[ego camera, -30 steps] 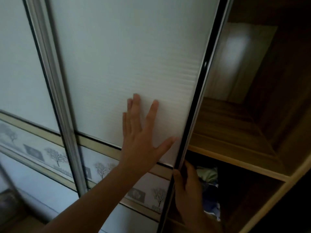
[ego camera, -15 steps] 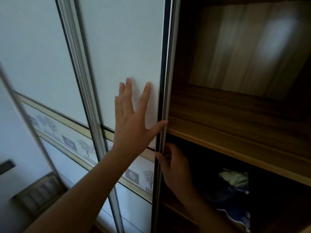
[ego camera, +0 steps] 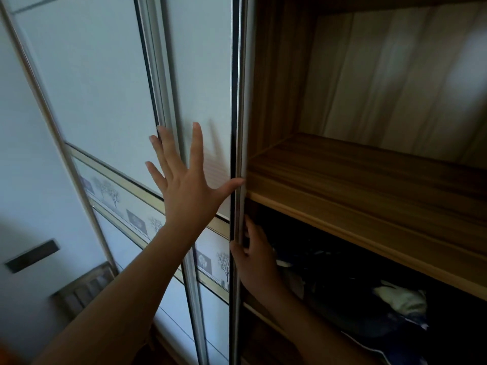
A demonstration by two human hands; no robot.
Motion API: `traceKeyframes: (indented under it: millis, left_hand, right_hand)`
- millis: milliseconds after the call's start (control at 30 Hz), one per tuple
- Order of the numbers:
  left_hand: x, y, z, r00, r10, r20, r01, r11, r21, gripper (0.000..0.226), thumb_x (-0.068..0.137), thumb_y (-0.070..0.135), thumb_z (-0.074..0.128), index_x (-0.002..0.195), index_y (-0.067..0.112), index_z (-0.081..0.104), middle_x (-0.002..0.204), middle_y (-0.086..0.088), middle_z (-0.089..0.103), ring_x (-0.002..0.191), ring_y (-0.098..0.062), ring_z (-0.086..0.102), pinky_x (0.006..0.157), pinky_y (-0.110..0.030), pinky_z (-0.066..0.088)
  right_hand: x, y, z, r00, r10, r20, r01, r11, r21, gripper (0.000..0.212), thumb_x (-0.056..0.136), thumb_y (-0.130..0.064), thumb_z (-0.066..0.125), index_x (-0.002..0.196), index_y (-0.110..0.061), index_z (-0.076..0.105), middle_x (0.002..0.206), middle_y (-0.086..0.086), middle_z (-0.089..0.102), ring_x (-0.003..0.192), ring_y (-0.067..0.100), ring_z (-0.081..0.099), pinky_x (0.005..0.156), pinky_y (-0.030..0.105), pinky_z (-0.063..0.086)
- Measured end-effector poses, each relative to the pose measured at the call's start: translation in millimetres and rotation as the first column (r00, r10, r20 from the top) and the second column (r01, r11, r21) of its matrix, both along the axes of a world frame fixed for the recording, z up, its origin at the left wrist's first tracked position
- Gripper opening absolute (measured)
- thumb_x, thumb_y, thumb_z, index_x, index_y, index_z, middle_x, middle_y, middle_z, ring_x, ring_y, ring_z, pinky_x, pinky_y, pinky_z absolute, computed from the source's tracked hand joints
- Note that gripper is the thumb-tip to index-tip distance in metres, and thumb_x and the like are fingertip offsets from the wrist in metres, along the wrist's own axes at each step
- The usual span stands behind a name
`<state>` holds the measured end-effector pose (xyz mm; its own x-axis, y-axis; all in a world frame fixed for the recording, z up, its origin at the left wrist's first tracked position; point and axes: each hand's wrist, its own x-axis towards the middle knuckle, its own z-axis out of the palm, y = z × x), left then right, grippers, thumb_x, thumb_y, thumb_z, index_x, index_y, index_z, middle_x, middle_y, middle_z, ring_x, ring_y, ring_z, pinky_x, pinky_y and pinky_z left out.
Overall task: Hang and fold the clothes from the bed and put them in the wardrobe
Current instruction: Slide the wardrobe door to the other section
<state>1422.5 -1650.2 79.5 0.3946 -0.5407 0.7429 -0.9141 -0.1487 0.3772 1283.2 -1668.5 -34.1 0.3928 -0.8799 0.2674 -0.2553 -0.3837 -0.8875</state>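
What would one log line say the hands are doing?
left hand: flat on white sliding wardrobe door | right hand: grips that door's edge | dark clothes: under brown wooden shelf

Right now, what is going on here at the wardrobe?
A person has both hands on the sliding door of the wardrobe. The left hand presses flat on the panel, fingers spread; the right hand grips the door's edge lower down. The right side of the wardrobe stands open: a wooden shelf shows, and some clothes lie in the dark compartment under it.
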Motion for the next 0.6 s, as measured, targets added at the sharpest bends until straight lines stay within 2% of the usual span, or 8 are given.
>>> traceKeyframes:
  millis: [100,267,367,433,500,567,600]
  left_hand:
    - [16.3,-2.5,1.3,0.999,-0.007,-0.043,0.008,1.000,0.019,0.122,0.069,0.092,0.051,0.157,0.036,-0.011,0.164,-0.016,-0.018,0.151,-0.038,-0.018,0.116,-0.068,0.002]
    - [39.8,-7.5,-0.8,0.995,-0.065,-0.081,0.067,0.998,0.020,0.117,0.075,0.081,0.058,0.156,0.038,-0.015,0.166,-0.010,-0.015,0.153,-0.035,-0.007,0.118,-0.066,0.010]
    - [47.9,-8.0,-5.1,0.995,-0.091,-0.030,0.091,0.996,-0.017,0.117,0.078,0.070,0.068,0.157,0.035,-0.011,0.166,-0.011,-0.011,0.153,-0.034,0.002,0.118,-0.062,0.019]
    - [53.1,-6.8,-8.2,0.994,-0.111,0.003,0.111,0.994,-0.017,0.118,0.077,0.063,0.073,0.158,0.031,-0.007,0.166,-0.014,-0.010,0.153,-0.034,0.004,0.118,-0.059,0.025]
    - [56.1,-4.3,-10.6,0.993,-0.117,0.025,0.117,0.993,-0.015,0.116,0.079,0.059,0.075,0.160,0.026,-0.002,0.165,-0.017,-0.008,0.153,-0.035,0.001,0.121,-0.056,0.021]
    - [53.5,1.1,-14.2,0.987,-0.145,0.061,0.149,0.986,-0.071,0.105,0.084,0.054,0.073,0.160,0.020,0.008,0.165,-0.021,0.001,0.153,-0.036,0.002,0.123,-0.050,0.015]
    - [49.4,4.8,-16.6,0.977,-0.192,0.094,0.202,0.972,-0.122,0.095,0.087,0.049,0.071,0.159,0.018,0.017,0.163,-0.021,0.010,0.152,-0.035,0.009,0.122,-0.046,0.019]
  right_hand:
    - [16.2,-2.1,2.8,0.997,0.056,0.058,-0.060,0.995,0.081,0.072,0.094,-0.009,0.059,0.156,-0.029,0.029,0.157,0.000,0.031,0.140,0.012,0.038,0.114,0.040,0.039]
    - [38.3,-12.2,6.0,0.989,0.129,0.066,-0.141,0.966,0.217,0.079,0.089,-0.007,0.060,0.154,-0.041,0.029,0.155,-0.006,0.037,0.139,0.015,0.041,0.113,0.038,0.040]
    - [44.3,-18.7,9.6,0.977,0.199,0.078,-0.213,0.927,0.309,0.077,0.090,-0.015,0.062,0.152,-0.046,0.030,0.154,-0.006,0.042,0.136,0.015,0.044,0.108,0.038,0.041]
    - [44.3,-20.9,13.6,0.971,0.228,0.073,-0.240,0.908,0.345,0.075,0.088,-0.022,0.063,0.151,-0.048,0.032,0.155,-0.009,0.039,0.139,0.013,0.039,0.110,0.040,0.039]
    - [40.4,-20.5,14.9,0.969,0.241,0.062,-0.247,0.900,0.360,0.071,0.089,-0.029,0.064,0.149,-0.050,0.034,0.156,-0.013,0.036,0.143,0.011,0.033,0.116,0.042,0.033]
    - [31.1,-18.3,12.2,0.973,0.231,0.011,-0.222,0.918,0.328,0.063,0.092,-0.034,0.065,0.146,-0.052,0.038,0.153,-0.015,0.037,0.141,0.007,0.032,0.113,0.036,0.034]
    - [23.7,-17.6,9.9,0.977,0.209,-0.029,-0.192,0.937,0.293,0.060,0.093,-0.037,0.065,0.145,-0.052,0.040,0.150,-0.016,0.039,0.139,0.005,0.034,0.109,0.031,0.036]
